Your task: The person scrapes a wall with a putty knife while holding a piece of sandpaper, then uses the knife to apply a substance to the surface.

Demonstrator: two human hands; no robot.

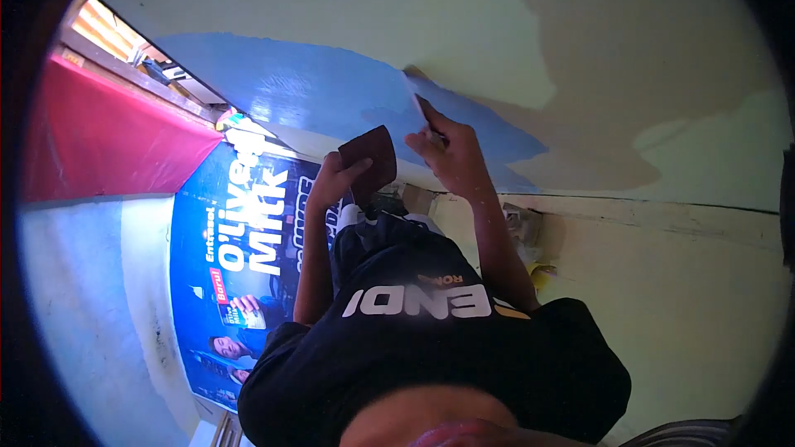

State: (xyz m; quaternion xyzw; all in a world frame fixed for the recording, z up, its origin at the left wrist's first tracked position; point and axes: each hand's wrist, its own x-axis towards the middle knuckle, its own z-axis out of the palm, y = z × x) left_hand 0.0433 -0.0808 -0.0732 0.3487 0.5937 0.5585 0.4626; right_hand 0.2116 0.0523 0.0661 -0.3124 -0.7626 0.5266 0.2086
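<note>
My left hand (337, 179) grips a dark brown flat piece (370, 153), its thumb laid across the front. Up and to the right, my right hand (454, 153) is closed on a thin flat tool (418, 107), whose pale edge meets the wall. Around that edge lies a patch of blue paint (306, 83), glossy at its left part, on the pale wall (373, 0). The two hands are apart.
A blue printed banner (195, 273) hangs at the left, below a red sheet (124, 128). Beyond an opening (108, 29) at the upper left is brighter light. Small items in a clear wrapping (523, 228) sit right of my right forearm.
</note>
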